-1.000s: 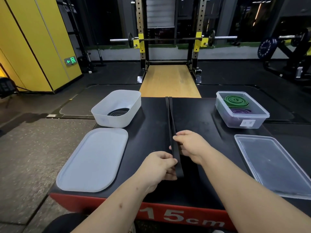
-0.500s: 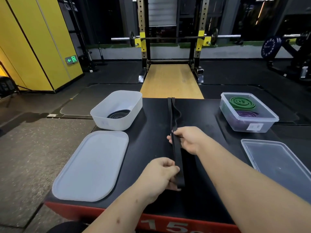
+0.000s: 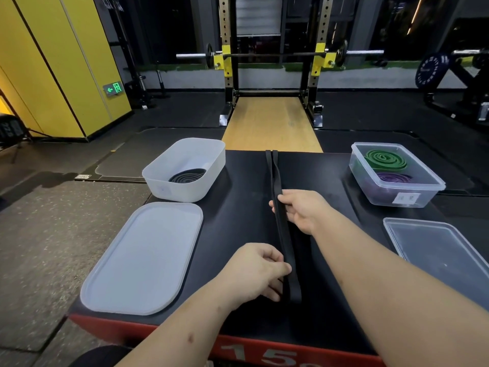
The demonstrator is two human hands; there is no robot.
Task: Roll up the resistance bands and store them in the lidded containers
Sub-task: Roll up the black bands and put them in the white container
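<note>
A long black resistance band [image 3: 275,178] lies stretched lengthwise down the middle of the black box top [image 3: 243,207]. My left hand [image 3: 258,271] pinches its near end, close to the front edge. Further along, my right hand [image 3: 301,207] grips the band and holds it a little off the surface. A white tub [image 3: 185,168] at the back left holds a rolled black band [image 3: 188,175]. At the back right, a clear tub [image 3: 397,176] holds a rolled green band [image 3: 386,158] and a rolled purple band [image 3: 394,178].
The white lid [image 3: 144,258] lies flat at the front left, the clear lid [image 3: 439,250] at the front right. The box has a red front face [image 3: 264,350] with white numbers. Beyond it stand a wooden platform [image 3: 271,123] and a squat rack with a barbell [image 3: 277,54].
My right hand has slid further away along the band, lifting it slightly. My left hand keeps its pinch on the near end. The camera has moved closer to the box.
</note>
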